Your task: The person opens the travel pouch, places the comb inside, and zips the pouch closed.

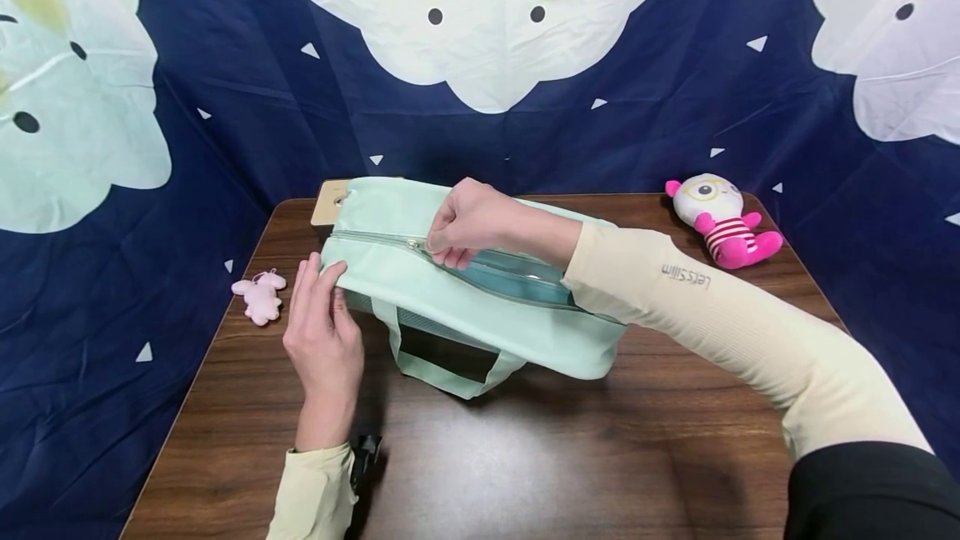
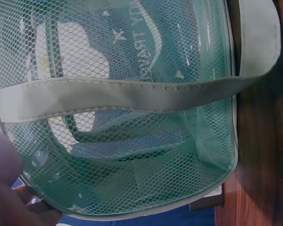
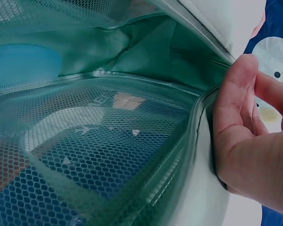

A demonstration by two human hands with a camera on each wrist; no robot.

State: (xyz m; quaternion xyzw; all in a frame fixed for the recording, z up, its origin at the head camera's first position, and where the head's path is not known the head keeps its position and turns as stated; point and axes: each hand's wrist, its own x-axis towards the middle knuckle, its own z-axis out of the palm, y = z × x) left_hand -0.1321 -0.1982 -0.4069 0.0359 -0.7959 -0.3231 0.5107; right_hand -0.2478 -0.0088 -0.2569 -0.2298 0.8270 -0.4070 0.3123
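Your mint-green bag (image 1: 487, 323) sits across the far half of the wooden bench (image 1: 487, 482), its zippered face up. Its long axis runs left to right but askew: the right end swings nearer to you, the left end away. The mesh side (image 2: 146, 61) faces you, with a carrying handle (image 1: 435, 375) hanging from it towards the bench.

The grip of your right hand (image 1: 476, 223) is pinched on the zipper (image 1: 375, 236), just right of the metal slider (image 1: 412, 245); your fingers hide the pull tab. Left of the slider the teeth are joined, while to the right the bag gapes. Through that gap you see green lining, mesh and a light-blue patch (image 3: 21, 66) — you cannot tell whether that is an item or part of the bag.

The grip of your left hand (image 1: 324, 344) holds the bag's near left corner, thumb on the near side and fingers round the edge.

Behind the left end stands a tan-topped box (image 1: 327, 202), partly hidden. A small pink plush (image 1: 261, 300) lies left of the bag, near the bench's edge; a plush in a striped top (image 1: 729, 232) lies at the far right corner. Beyond hangs a navy backdrop (image 1: 225, 40) — pale clouds and white triangles all over.
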